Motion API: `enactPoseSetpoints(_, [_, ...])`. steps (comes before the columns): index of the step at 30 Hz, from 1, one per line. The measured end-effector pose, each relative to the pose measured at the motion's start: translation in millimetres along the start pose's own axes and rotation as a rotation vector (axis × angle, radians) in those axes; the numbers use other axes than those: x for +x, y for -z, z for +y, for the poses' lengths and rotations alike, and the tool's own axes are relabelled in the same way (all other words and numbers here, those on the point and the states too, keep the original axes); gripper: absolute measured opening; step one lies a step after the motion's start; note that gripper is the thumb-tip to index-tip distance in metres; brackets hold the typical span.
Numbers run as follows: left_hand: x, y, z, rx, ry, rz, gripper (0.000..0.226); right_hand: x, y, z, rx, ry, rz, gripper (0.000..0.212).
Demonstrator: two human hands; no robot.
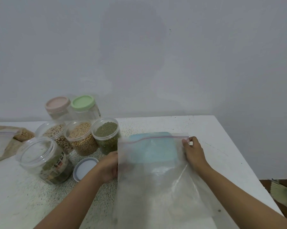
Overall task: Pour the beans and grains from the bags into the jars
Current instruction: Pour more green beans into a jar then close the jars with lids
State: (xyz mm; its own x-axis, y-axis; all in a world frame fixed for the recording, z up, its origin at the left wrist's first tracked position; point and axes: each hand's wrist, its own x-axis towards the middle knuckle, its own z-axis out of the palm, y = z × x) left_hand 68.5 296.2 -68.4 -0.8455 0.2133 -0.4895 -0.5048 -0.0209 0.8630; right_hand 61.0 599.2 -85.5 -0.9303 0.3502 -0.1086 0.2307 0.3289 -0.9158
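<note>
Seen from the head camera, a person is holding a clear bag (pixel 156 176) up over the near right part of a white speckled table (pixel 230 146), apparently stretching it flat. The left hand (pixel 108 166) is gripping the bag's left edge, fingers curled behind the film, while the right hand (pixel 191 150) is pinching the top right corner at the end of the red zip (pixel 156 138). Gripping two edges is likely pulling the limp film taut, either to check it or to ready its mouth. Whether the zip is open cannot be told, and the bag is looking nearly empty, though its hazy lower part could be hiding a remainder. The film is thin, creased and glossy, and a blue round-cornered shape (pixel 152 147) is showing through it from behind. To the left, three open, ribbed-rim plastic jars are standing close together within easy reach: the grain jar (pixel 55 134), the yellow-bean jar (pixel 80 139) and the green-bean jar (pixel 106 136), the last just beside the bag's left edge and all three looking full. Nearer, a wider labelled jar (pixel 45 161) is sitting open with little inside, a pale round lid (pixel 85 168) lying just beside it. Farther back, a pink-lid jar (pixel 57 105) and a green-lid jar (pixel 83 104) are waiting capped. At far left a second bag (pixel 2 142) is lying slumped, brown grain bunched in its far end.
</note>
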Motion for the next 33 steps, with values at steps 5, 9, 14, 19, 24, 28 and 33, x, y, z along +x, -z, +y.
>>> enactPoseSetpoints(5, [-0.9, -12.7, 9.6, 0.158, -0.226, 0.003, 0.028, 0.7, 1.5, 0.3, 0.01, 0.02, 0.041, 0.022])
enactPoseSetpoints(9, [-8.5, -15.3, 30.5, 0.295, -0.444, 0.009, 0.024, 0.4, 4.1, 7.3, 0.021, 0.029, 0.085, 0.024])
enactPoseSetpoints(14, [-19.6, -22.8, 68.4, 0.48, -0.689, 0.224, 0.031, 1.3, 8.7, 9.6, 0.015, 0.081, 0.107, 0.024])
enactPoseSetpoints(19, [-26.0, -20.4, 104.3, 0.368, -0.801, 0.368, 0.036, 3.6, 6.1, 6.8, -0.027, 0.107, 0.093, 0.023])
enactPoseSetpoints(24, [-23.3, -19.1, 109.4, 0.167, -0.696, 0.308, 0.026, 11.6, -3.8, 4.9, 0.006, 0.049, 0.098, 0.021])
enactPoseSetpoints(28, [-19.7, -24.6, 85.9, 0.116, -0.517, 0.193, 0.02, 15.9, -10.7, 5.1, 0.009, 0.029, 0.13, 0.021])
enactPoseSetpoints(33, [-7.6, -23.8, 39.5, 0.119, -0.303, 0.098, 0.027, 20.7, -13.3, 9.3, 0.027, -0.006, 0.186, 0.018])
